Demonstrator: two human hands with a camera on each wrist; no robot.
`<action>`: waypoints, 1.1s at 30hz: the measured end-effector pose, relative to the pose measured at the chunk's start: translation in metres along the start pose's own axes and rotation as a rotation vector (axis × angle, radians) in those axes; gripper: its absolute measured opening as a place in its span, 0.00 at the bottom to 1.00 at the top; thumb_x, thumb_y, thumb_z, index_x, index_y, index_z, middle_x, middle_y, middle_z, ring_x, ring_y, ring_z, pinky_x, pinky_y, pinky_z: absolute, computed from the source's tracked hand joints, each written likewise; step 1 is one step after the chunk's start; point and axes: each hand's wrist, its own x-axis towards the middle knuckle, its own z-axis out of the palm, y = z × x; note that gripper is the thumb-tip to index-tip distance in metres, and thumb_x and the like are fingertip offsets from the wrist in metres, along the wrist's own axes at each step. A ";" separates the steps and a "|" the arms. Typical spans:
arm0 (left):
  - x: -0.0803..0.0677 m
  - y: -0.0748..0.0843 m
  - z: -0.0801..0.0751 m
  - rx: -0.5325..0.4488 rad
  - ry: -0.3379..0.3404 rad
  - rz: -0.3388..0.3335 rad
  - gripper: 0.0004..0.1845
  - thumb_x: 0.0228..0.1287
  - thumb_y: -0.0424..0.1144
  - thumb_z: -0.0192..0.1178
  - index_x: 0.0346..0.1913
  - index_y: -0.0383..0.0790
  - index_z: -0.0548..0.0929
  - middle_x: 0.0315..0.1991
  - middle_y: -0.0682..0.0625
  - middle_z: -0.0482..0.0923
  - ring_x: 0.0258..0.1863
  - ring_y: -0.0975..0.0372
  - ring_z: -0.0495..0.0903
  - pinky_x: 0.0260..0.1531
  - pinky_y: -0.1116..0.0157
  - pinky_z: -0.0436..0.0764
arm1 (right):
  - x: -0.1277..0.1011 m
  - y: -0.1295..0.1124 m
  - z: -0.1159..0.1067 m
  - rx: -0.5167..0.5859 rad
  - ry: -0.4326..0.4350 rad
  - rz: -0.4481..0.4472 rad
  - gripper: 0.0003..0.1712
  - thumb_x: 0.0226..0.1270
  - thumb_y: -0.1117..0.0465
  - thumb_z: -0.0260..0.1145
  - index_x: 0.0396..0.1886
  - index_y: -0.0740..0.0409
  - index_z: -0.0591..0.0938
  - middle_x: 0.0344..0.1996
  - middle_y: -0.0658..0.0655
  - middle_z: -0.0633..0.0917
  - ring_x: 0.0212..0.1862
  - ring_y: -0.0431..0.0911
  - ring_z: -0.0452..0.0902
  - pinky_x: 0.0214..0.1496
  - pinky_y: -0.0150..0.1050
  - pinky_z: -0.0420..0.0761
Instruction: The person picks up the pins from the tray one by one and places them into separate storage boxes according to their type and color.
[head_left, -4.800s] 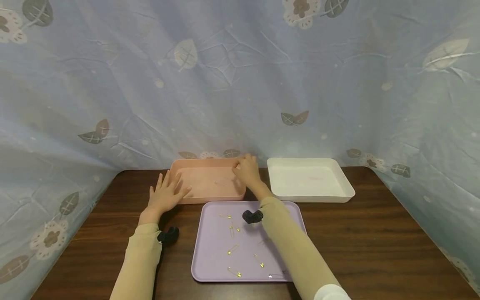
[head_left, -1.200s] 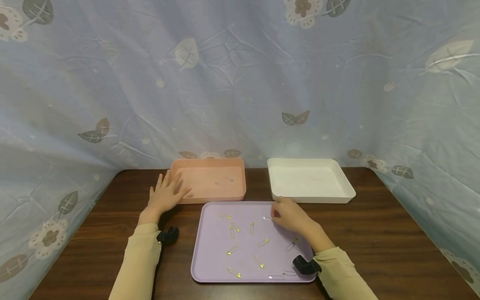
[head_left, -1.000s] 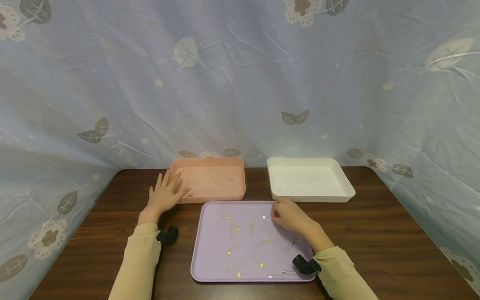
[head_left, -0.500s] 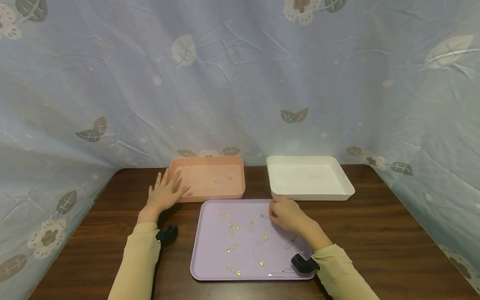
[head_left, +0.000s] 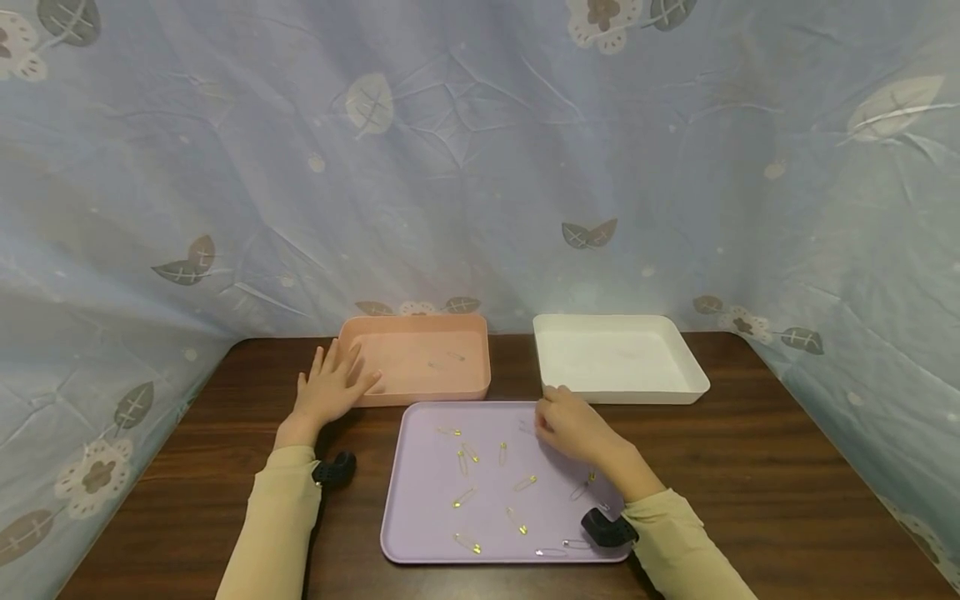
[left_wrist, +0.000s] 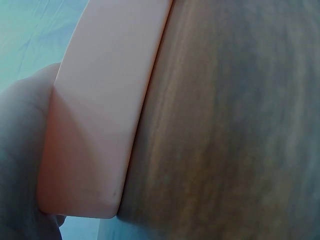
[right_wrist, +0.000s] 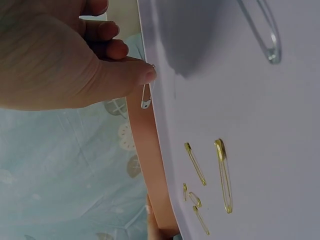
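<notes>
My right hand (head_left: 573,427) is over the back right of the lilac tray (head_left: 420,553). In the right wrist view, its thumb and fingers pinch a silver safety pin (right_wrist: 145,104), whose clasp end hangs below the thumb. Several gold safety pins (head_left: 467,543) lie spread across the tray. Silver safety pins (head_left: 552,552) lie toward its front right, some partly behind the right wrist. My left hand (head_left: 327,392), fingers spread, rests on the left end of the peach tray (head_left: 420,398); the left wrist view shows the thumb against that tray's wall.
Inside the peach tray lie two silver safety pins (head_left: 456,356). A white tray (head_left: 622,397) stands at the back right, just behind the right hand. All three trays are on a dark wooden table (head_left: 750,483), with a patterned curtain (head_left: 480,167) behind it.
My right hand has come from the peach tray's right end to the lilac tray. A second pin shows in the peach tray. The pinched silver pin has shifted slightly up. The left hand stays put.
</notes>
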 end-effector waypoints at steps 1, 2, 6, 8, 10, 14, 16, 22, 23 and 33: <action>0.000 0.000 0.000 -0.001 0.000 -0.001 0.46 0.66 0.72 0.41 0.79 0.53 0.44 0.79 0.37 0.32 0.77 0.37 0.31 0.63 0.26 0.39 | 0.001 0.000 0.000 -0.007 0.013 -0.009 0.09 0.57 0.64 0.69 0.22 0.54 0.78 0.25 0.48 0.73 0.31 0.42 0.65 0.33 0.34 0.67; -0.001 0.000 0.000 -0.003 0.000 -0.002 0.45 0.66 0.71 0.42 0.79 0.53 0.44 0.79 0.38 0.32 0.77 0.38 0.31 0.64 0.26 0.39 | 0.002 0.000 0.000 -0.012 0.024 -0.015 0.09 0.57 0.64 0.69 0.22 0.54 0.78 0.25 0.48 0.73 0.30 0.41 0.64 0.32 0.33 0.67; -0.001 -0.001 -0.001 -0.008 0.000 -0.004 0.45 0.66 0.71 0.42 0.79 0.54 0.44 0.79 0.37 0.32 0.77 0.38 0.30 0.64 0.26 0.39 | 0.008 -0.002 -0.001 -0.023 0.075 -0.032 0.09 0.58 0.65 0.67 0.22 0.55 0.77 0.25 0.49 0.72 0.29 0.42 0.63 0.30 0.31 0.64; -0.001 -0.001 -0.001 -0.007 0.000 -0.003 0.45 0.66 0.71 0.42 0.79 0.54 0.44 0.79 0.37 0.32 0.77 0.38 0.30 0.63 0.26 0.38 | 0.011 -0.002 -0.003 -0.025 0.095 -0.036 0.09 0.59 0.65 0.68 0.22 0.55 0.77 0.25 0.49 0.72 0.29 0.42 0.63 0.30 0.31 0.63; -0.001 -0.001 -0.001 -0.005 0.001 -0.001 0.46 0.66 0.72 0.42 0.79 0.54 0.44 0.79 0.37 0.33 0.77 0.37 0.30 0.63 0.26 0.38 | 0.013 -0.003 -0.003 -0.026 0.110 -0.042 0.09 0.58 0.65 0.68 0.23 0.55 0.77 0.25 0.49 0.73 0.29 0.42 0.64 0.30 0.31 0.63; -0.003 -0.001 -0.001 -0.002 0.003 -0.004 0.46 0.65 0.72 0.42 0.79 0.54 0.44 0.79 0.37 0.33 0.77 0.37 0.31 0.64 0.26 0.39 | 0.018 -0.003 -0.004 -0.023 0.129 -0.050 0.08 0.58 0.64 0.69 0.24 0.54 0.78 0.26 0.49 0.73 0.30 0.42 0.65 0.31 0.32 0.65; -0.003 -0.002 -0.001 -0.004 0.003 -0.005 0.46 0.65 0.72 0.42 0.79 0.53 0.44 0.79 0.37 0.33 0.77 0.37 0.31 0.64 0.26 0.39 | 0.021 -0.004 -0.005 -0.016 0.139 -0.052 0.08 0.58 0.65 0.69 0.24 0.54 0.78 0.26 0.49 0.73 0.30 0.42 0.64 0.31 0.32 0.65; -0.004 0.000 0.001 -0.016 0.002 -0.003 0.45 0.66 0.71 0.42 0.79 0.53 0.44 0.79 0.37 0.33 0.76 0.37 0.30 0.63 0.26 0.38 | 0.034 -0.007 -0.005 0.003 0.156 -0.065 0.08 0.58 0.65 0.68 0.23 0.53 0.78 0.25 0.49 0.72 0.30 0.42 0.63 0.31 0.32 0.64; -0.004 0.000 0.001 -0.015 0.001 -0.003 0.45 0.66 0.71 0.42 0.79 0.53 0.44 0.79 0.37 0.33 0.76 0.37 0.30 0.63 0.26 0.38 | 0.037 -0.008 -0.005 0.005 0.156 -0.067 0.08 0.58 0.65 0.67 0.23 0.53 0.78 0.25 0.49 0.72 0.30 0.42 0.63 0.32 0.32 0.65; 0.000 0.001 -0.001 0.008 0.004 0.003 0.45 0.66 0.72 0.41 0.79 0.54 0.44 0.79 0.37 0.33 0.77 0.38 0.31 0.64 0.26 0.38 | 0.069 -0.019 -0.012 -0.009 0.136 -0.083 0.06 0.62 0.63 0.67 0.27 0.56 0.79 0.28 0.52 0.74 0.34 0.46 0.67 0.37 0.38 0.71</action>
